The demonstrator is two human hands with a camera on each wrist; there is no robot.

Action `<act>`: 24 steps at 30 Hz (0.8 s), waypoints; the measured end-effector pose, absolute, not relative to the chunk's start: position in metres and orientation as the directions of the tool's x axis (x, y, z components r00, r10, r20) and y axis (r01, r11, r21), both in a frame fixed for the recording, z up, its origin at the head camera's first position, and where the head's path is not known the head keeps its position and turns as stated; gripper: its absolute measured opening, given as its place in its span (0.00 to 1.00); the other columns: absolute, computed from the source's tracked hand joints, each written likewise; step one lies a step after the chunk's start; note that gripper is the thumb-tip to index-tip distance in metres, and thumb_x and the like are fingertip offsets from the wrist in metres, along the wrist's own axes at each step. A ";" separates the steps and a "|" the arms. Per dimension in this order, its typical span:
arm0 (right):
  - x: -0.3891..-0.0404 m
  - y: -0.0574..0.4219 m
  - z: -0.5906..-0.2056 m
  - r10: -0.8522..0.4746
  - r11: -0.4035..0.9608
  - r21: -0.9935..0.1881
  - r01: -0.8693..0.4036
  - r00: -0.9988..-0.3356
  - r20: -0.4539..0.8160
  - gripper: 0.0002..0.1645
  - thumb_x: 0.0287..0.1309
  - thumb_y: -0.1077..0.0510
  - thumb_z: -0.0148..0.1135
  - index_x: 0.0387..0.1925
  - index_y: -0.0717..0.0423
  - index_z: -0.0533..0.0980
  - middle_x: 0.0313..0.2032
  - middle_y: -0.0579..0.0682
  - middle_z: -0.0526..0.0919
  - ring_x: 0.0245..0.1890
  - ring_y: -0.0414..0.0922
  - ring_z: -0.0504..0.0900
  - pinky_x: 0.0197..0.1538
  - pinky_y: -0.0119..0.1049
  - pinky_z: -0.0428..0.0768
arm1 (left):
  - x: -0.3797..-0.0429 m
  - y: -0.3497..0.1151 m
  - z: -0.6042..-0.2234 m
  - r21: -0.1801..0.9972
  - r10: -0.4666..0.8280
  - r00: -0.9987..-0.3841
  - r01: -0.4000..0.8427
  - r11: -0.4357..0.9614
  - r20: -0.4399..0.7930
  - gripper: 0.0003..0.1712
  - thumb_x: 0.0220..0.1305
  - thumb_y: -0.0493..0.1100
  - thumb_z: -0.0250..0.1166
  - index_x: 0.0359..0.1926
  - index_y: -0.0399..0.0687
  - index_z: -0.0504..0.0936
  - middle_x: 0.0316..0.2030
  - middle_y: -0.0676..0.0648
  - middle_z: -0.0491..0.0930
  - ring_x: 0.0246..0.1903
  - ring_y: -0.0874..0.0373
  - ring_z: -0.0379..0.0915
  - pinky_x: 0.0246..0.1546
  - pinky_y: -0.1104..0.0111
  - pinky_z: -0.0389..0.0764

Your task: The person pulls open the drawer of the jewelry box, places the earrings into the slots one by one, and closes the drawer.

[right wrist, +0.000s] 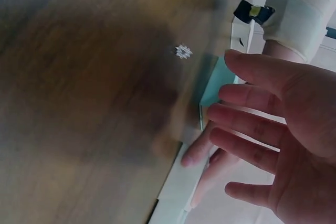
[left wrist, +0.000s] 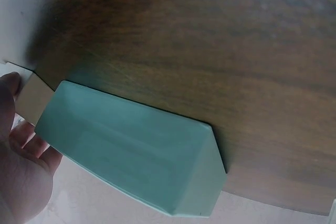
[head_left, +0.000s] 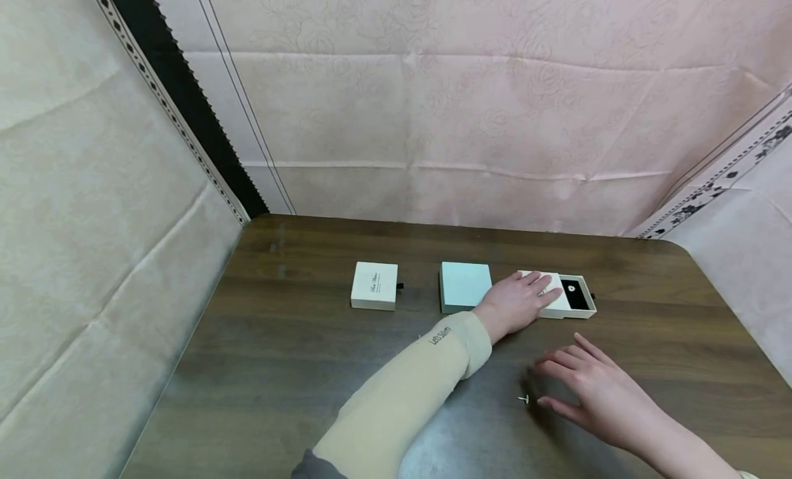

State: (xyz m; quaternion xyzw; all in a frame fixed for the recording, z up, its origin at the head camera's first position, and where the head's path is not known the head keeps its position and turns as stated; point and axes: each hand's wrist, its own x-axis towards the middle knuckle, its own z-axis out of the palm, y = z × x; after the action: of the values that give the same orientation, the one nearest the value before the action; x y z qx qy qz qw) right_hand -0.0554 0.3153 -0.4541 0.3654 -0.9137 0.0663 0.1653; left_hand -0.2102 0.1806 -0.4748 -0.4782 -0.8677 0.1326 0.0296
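Note:
My left hand [head_left: 516, 302] lies over a white drawer box [head_left: 555, 303] at the back right, its thumb by the near side and its fingers across the top. The box's drawer [head_left: 583, 313] is pulled out to the right, showing a black insert [head_left: 577, 295] with a small shiny piece on it. My right hand [head_left: 588, 390] hangs over the table nearer the front, fingers spread and holding nothing. Just left of its thumb lies a small silver stud earring [head_left: 524, 399]; the right wrist view shows its sparkling, flower-shaped head [right wrist: 183, 51].
A turquoise box [head_left: 465, 284] stands just left of the white drawer box, beside my left wrist. Farther left is another white box [head_left: 374, 285] with printed lettering and a black tab. Pale patterned cloth [head_left: 433, 121] hangs behind the wooden table [head_left: 278, 369].

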 end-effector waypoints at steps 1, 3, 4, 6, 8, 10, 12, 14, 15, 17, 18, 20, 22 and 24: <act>-0.055 0.315 -0.455 -0.646 0.723 -0.003 -0.691 -0.678 0.351 0.38 0.78 0.26 0.40 0.42 0.47 0.86 0.42 0.41 0.87 0.45 0.47 0.85 0.82 0.30 0.35 | -0.210 0.181 -0.475 -0.259 0.838 -0.540 0.822 0.507 -0.076 0.34 0.88 0.59 0.45 0.87 0.71 0.50 0.85 0.57 0.51 0.83 0.62 0.48 0.79 0.68 0.58; -0.055 0.313 -0.457 -0.651 0.716 -0.006 -0.698 -0.672 0.353 0.36 0.79 0.27 0.43 0.42 0.46 0.86 0.42 0.40 0.86 0.45 0.47 0.84 0.82 0.30 0.36 | -0.210 0.181 -0.474 -0.260 0.839 -0.539 0.823 0.506 -0.075 0.34 0.88 0.59 0.45 0.87 0.71 0.50 0.85 0.57 0.52 0.83 0.62 0.48 0.79 0.68 0.59; -0.055 0.312 -0.458 -0.655 0.712 -0.009 -0.702 -0.669 0.352 0.32 0.78 0.29 0.49 0.42 0.46 0.86 0.42 0.40 0.86 0.45 0.47 0.84 0.82 0.30 0.37 | -0.210 0.181 -0.474 -0.259 0.840 -0.538 0.823 0.505 -0.073 0.34 0.88 0.59 0.45 0.87 0.71 0.50 0.85 0.57 0.52 0.83 0.62 0.48 0.79 0.68 0.59; -0.054 0.311 -0.460 -0.663 0.704 -0.013 -0.710 -0.664 0.347 0.21 0.72 0.34 0.65 0.42 0.46 0.85 0.42 0.39 0.86 0.45 0.47 0.84 0.82 0.30 0.37 | -0.210 0.181 -0.474 -0.258 0.840 -0.538 0.824 0.505 -0.072 0.33 0.88 0.59 0.45 0.87 0.71 0.50 0.85 0.57 0.52 0.83 0.62 0.48 0.79 0.68 0.59; -0.053 0.309 -0.462 -0.669 0.698 -0.016 -0.716 -0.661 0.340 0.17 0.58 0.42 0.78 0.42 0.46 0.85 0.42 0.39 0.85 0.45 0.47 0.83 0.82 0.31 0.37 | -0.210 0.181 -0.474 -0.257 0.838 -0.540 0.823 0.507 -0.076 0.34 0.88 0.59 0.45 0.87 0.71 0.50 0.85 0.57 0.52 0.83 0.62 0.48 0.79 0.68 0.58; -0.053 0.308 -0.464 -0.675 0.695 -0.011 -0.719 -0.657 0.335 0.22 0.44 0.49 0.85 0.42 0.45 0.86 0.41 0.39 0.84 0.44 0.47 0.83 0.83 0.31 0.37 | -0.210 0.181 -0.474 -0.256 0.837 -0.541 0.823 0.508 -0.078 0.34 0.88 0.59 0.45 0.87 0.72 0.50 0.85 0.57 0.52 0.83 0.62 0.48 0.79 0.68 0.58; -0.053 0.307 -0.466 -0.678 0.693 -0.006 -0.721 -0.654 0.335 0.24 0.38 0.52 0.86 0.41 0.44 0.86 0.41 0.39 0.84 0.44 0.47 0.82 0.83 0.31 0.37 | -0.210 0.181 -0.474 -0.256 0.835 -0.544 0.821 0.510 -0.081 0.34 0.88 0.59 0.45 0.87 0.72 0.49 0.85 0.58 0.51 0.83 0.62 0.47 0.79 0.68 0.58; -0.053 0.306 -0.468 -0.683 0.689 0.001 -0.725 -0.648 0.337 0.25 0.36 0.55 0.87 0.41 0.44 0.86 0.40 0.39 0.83 0.43 0.47 0.82 0.83 0.32 0.36 | -0.210 0.181 -0.474 -0.260 0.835 -0.545 0.820 0.510 -0.082 0.34 0.88 0.59 0.45 0.87 0.72 0.49 0.85 0.57 0.51 0.83 0.62 0.47 0.79 0.68 0.59; -0.053 0.306 -0.468 -0.685 0.686 0.001 -0.727 -0.646 0.336 0.25 0.35 0.56 0.87 0.40 0.44 0.86 0.40 0.39 0.83 0.43 0.47 0.82 0.83 0.32 0.36 | -0.210 0.181 -0.474 -0.262 0.835 -0.544 0.820 0.509 -0.080 0.34 0.87 0.59 0.45 0.87 0.72 0.49 0.85 0.57 0.51 0.83 0.62 0.48 0.79 0.68 0.59; -0.053 0.306 -0.470 -0.690 0.680 -0.005 -0.733 -0.643 0.333 0.26 0.34 0.58 0.87 0.40 0.44 0.86 0.40 0.39 0.83 0.43 0.47 0.83 0.83 0.32 0.36 | -0.210 0.181 -0.474 -0.265 0.836 -0.544 0.819 0.509 -0.077 0.34 0.87 0.59 0.45 0.87 0.71 0.49 0.85 0.57 0.51 0.83 0.62 0.48 0.79 0.67 0.59; -0.053 0.306 -0.471 -0.692 0.678 -0.005 -0.735 -0.641 0.332 0.26 0.34 0.59 0.87 0.40 0.44 0.86 0.40 0.39 0.83 0.43 0.47 0.83 0.83 0.32 0.36 | -0.210 0.181 -0.474 -0.266 0.835 -0.545 0.819 0.509 -0.078 0.34 0.87 0.59 0.45 0.87 0.72 0.49 0.85 0.57 0.51 0.83 0.62 0.48 0.79 0.68 0.59; -0.053 0.306 -0.472 -0.697 0.672 -0.009 -0.741 -0.636 0.330 0.26 0.34 0.60 0.87 0.40 0.44 0.86 0.40 0.39 0.83 0.43 0.47 0.84 0.83 0.33 0.37 | -0.209 0.181 -0.474 -0.270 0.836 -0.544 0.818 0.508 -0.076 0.34 0.87 0.59 0.45 0.87 0.72 0.49 0.85 0.57 0.51 0.83 0.62 0.48 0.79 0.68 0.59; -0.053 0.306 -0.474 -0.701 0.666 -0.010 -0.746 -0.631 0.333 0.25 0.34 0.60 0.87 0.40 0.44 0.86 0.40 0.39 0.83 0.43 0.47 0.84 0.83 0.33 0.37 | -0.210 0.181 -0.475 -0.271 0.836 -0.544 0.818 0.507 -0.077 0.34 0.87 0.59 0.45 0.87 0.72 0.49 0.85 0.57 0.51 0.83 0.62 0.48 0.79 0.68 0.59; -0.053 0.307 -0.475 -0.704 0.662 -0.003 -0.749 -0.623 0.342 0.23 0.36 0.60 0.85 0.39 0.45 0.86 0.39 0.40 0.83 0.43 0.47 0.84 0.83 0.33 0.38 | -0.209 0.181 -0.475 -0.272 0.835 -0.544 0.818 0.507 -0.081 0.34 0.87 0.59 0.45 0.87 0.72 0.49 0.85 0.57 0.51 0.83 0.62 0.48 0.79 0.68 0.59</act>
State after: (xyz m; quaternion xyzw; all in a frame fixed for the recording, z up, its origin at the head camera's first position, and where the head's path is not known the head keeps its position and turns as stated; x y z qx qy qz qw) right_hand -0.0532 0.3069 -0.4754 0.4046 -0.8979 0.0726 0.1575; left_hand -0.2094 0.1811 -0.4745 -0.4764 -0.8675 0.1400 0.0302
